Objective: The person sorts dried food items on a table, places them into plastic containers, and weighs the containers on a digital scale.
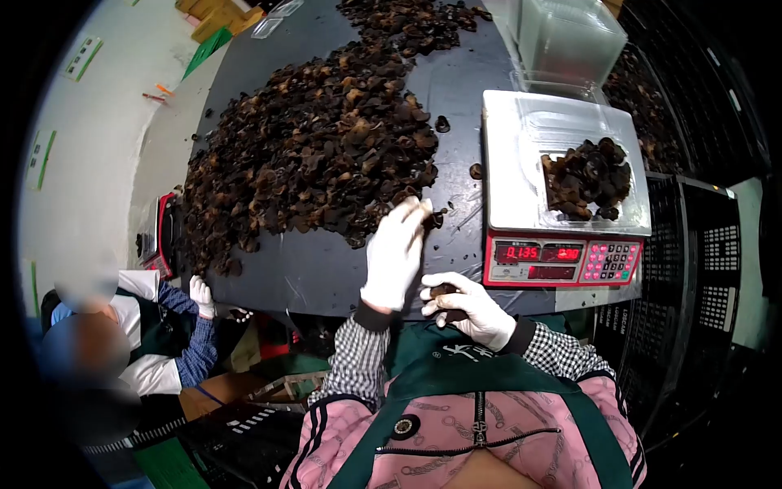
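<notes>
A large heap of dark brown, fungus-like pieces covers much of the grey table. My left hand, in a white glove, reaches to the heap's near right edge, its fingertips touching dark pieces there. Nearer my body, my right hand, also gloved, is curled around a few dark pieces. To the right, a red and silver scale with lit red digits bears a clear plastic tray filled with dark pieces.
Clear trays are stacked behind the scale. Black crates stand at the right. On the left a co-worker has a gloved hand at the table's edge, near another red scale. Cardboard boxes lie at the back left.
</notes>
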{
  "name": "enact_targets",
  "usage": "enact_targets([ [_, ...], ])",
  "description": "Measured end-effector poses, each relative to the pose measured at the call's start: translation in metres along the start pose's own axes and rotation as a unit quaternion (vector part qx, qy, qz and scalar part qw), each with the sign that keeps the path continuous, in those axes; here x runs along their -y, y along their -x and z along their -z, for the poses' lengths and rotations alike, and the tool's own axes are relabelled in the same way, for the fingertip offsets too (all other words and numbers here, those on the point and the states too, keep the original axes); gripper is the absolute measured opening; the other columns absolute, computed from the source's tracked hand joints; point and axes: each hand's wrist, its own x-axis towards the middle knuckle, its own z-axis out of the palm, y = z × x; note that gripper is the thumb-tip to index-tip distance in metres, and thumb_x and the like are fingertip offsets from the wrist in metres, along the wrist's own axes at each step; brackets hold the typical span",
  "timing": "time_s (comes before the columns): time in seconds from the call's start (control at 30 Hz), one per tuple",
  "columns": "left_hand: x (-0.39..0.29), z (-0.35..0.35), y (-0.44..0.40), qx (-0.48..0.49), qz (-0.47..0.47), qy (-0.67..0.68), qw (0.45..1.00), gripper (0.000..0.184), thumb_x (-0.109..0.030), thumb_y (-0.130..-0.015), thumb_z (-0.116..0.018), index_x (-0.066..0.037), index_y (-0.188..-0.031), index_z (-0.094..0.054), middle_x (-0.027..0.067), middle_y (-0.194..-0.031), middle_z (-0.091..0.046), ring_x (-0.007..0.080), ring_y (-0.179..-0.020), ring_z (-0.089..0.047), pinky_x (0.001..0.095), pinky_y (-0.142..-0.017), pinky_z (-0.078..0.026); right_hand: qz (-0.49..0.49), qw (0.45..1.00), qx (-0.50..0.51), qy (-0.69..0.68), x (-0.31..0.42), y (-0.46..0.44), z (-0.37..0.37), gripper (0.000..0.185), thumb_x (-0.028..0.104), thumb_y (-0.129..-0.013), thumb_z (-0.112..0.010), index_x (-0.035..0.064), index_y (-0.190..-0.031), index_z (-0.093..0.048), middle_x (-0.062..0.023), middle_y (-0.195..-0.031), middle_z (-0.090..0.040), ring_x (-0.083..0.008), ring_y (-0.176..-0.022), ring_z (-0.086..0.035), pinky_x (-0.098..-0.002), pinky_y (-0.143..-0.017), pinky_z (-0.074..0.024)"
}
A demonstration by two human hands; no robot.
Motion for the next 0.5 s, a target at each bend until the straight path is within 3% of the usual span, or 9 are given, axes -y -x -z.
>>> enact_targets([
  [0.07, 0.008, -0.019, -0.011, 0.040, 0.013, -0.039, 0.998, 0.043, 0.003, -0.087, -0.062, -0.013, -0.126, -0.067, 0.0098, -0.127, -0.066, 0.0282, -0.112, -0.066, 0.0350, -0.090, -0.056, -0.005, 0.999, 0.002, 0.039, -0.001, 0.002, 0.002, 0.034, 0.006, -0.100, -0.060, 0.0055, -0.134, -0.059, -0.0079, -0.115, -0.066, -0.0147, -0.093, -0.068, -0.0254, -0.072, -0.0550],
  [0.1, 0.019, -0.028, -0.012, 0.042, -0.053, -0.076, 0.995, 0.051, 0.002, -0.084, -0.060, -0.013, -0.133, -0.062, 0.0100, -0.128, -0.064, 0.0275, -0.097, -0.066, 0.0358, -0.081, -0.057, -0.005, 0.997, -0.017, 0.082, 0.004, 0.006, -0.004, 0.034, 0.008, -0.101, -0.059, 0.0052, -0.134, -0.058, -0.0073, -0.113, -0.066, -0.0125, -0.086, -0.066, -0.0239, -0.070, -0.0535],
  [0.2, 0.024, -0.031, -0.012, 0.066, -0.030, -0.090, 0.993, 0.038, 0.001, -0.086, -0.061, -0.012, -0.121, -0.066, 0.0073, -0.104, -0.064, 0.0257, -0.090, -0.067, 0.0353, -0.070, -0.056, 0.020, 0.993, -0.017, 0.116, 0.023, 0.024, -0.011, 0.037, 0.006, -0.101, -0.059, 0.0050, -0.138, -0.054, -0.0082, -0.111, -0.067, -0.0111, -0.081, -0.065, -0.0229, -0.068, -0.0521],
  [0.27, 0.017, -0.024, -0.017, 0.013, 0.001, -0.050, 0.999, 0.031, -0.001, -0.085, -0.068, -0.010, -0.115, -0.068, 0.0088, -0.103, -0.066, 0.0259, -0.079, -0.067, 0.0345, -0.067, -0.055, 0.096, 0.982, -0.020, 0.159, 0.040, 0.041, -0.013, 0.039, 0.004, -0.101, -0.059, 0.0048, -0.140, -0.053, -0.0098, -0.113, -0.068, -0.0113, -0.082, -0.065, -0.0237, -0.068, -0.0528],
  [0.33, 0.000, -0.011, -0.033, -0.070, -0.017, 0.075, 0.995, 0.033, 0.001, -0.085, -0.070, -0.007, -0.116, -0.069, 0.0079, -0.106, -0.068, 0.0182, -0.072, -0.063, 0.0290, -0.066, -0.053, 0.191, 0.954, -0.064, 0.224, 0.062, 0.065, -0.018, 0.040, 0.002, -0.100, -0.058, 0.0048, -0.140, -0.053, -0.0095, -0.113, -0.068, -0.0114, -0.084, -0.066, -0.0238, -0.070, -0.0537],
  [0.37, -0.022, 0.000, -0.035, -0.025, 0.118, 0.185, 0.975, 0.036, 0.003, -0.085, -0.071, -0.004, -0.120, -0.069, 0.0054, -0.110, -0.070, 0.0086, -0.070, -0.057, 0.0225, -0.065, -0.049, 0.237, 0.932, -0.109, 0.250, 0.077, 0.079, -0.023, 0.042, -0.003, -0.097, -0.057, 0.0037, -0.139, -0.054, -0.0097, -0.114, -0.067, -0.0120, -0.085, -0.067, -0.0245, -0.073, -0.0551],
  [0.4, -0.033, 0.000, -0.041, -0.043, 0.130, 0.283, 0.949, 0.037, 0.002, -0.086, -0.073, -0.004, -0.123, -0.069, 0.0024, -0.110, -0.069, 0.0039, -0.069, -0.050, 0.0187, -0.064, -0.045, 0.337, 0.884, -0.138, 0.293, 0.087, 0.089, -0.022, 0.044, -0.009, -0.094, -0.057, 0.0021, -0.137, -0.054, -0.0109, -0.116, -0.066, -0.0128, -0.087, -0.067, -0.0266, -0.076, -0.0565],
  [0.5, -0.071, 0.002, -0.066, -0.020, 0.051, 0.320, 0.946, 0.038, 0.002, -0.085, -0.074, -0.004, -0.122, -0.070, 0.0041, -0.109, -0.070, 0.0034, -0.068, -0.053, 0.0191, -0.062, -0.046, 0.523, 0.719, -0.242, 0.389, 0.126, 0.113, -0.011, 0.045, -0.017, -0.091, -0.055, -0.0007, -0.133, -0.055, -0.0112, -0.119, -0.063, -0.0133, -0.091, -0.065, -0.0279, -0.087, -0.0556],
])
